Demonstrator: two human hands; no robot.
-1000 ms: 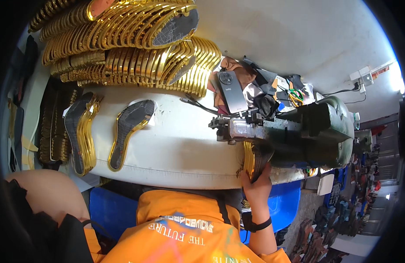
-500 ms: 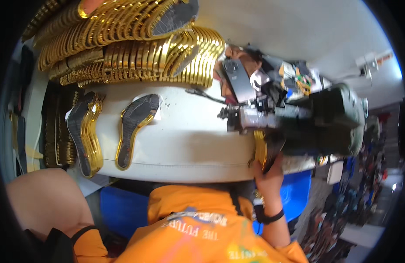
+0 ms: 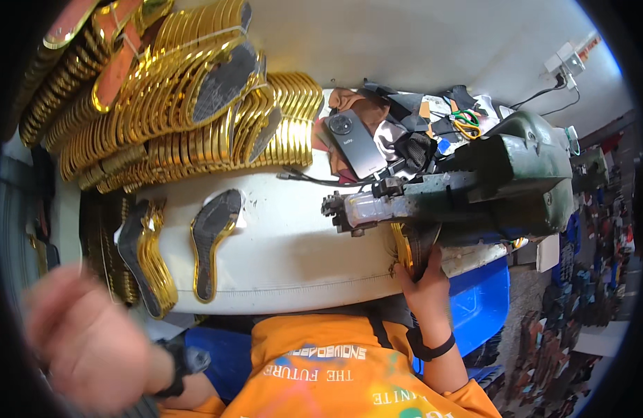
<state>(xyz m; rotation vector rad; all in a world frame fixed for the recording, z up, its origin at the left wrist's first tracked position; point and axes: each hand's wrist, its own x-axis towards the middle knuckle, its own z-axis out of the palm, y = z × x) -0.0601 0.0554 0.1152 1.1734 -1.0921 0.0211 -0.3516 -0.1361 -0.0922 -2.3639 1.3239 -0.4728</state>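
1. Right hand (image 3: 427, 289): your fingers are closed on the near end of a gold-edged sole piece (image 3: 405, 252); the count of layers is unclear.
2. Piece location: it lies directly beyond your right hand, its far end hidden beneath the arm of the green machine (image 3: 527, 171). Its long axis runs away from your body, roughly crosswise to that arm.
3. Left hand (image 3: 88, 341): it is raised and blurred at the lower left, well apart from the held piece. You cannot tell its grip from this view.
4. Left-side parts: on the white table (image 3: 293, 258), a small sole stack (image 3: 147, 261) is nearer your left hand than the separate sole (image 3: 213, 240). Both point lengthwise away from you.
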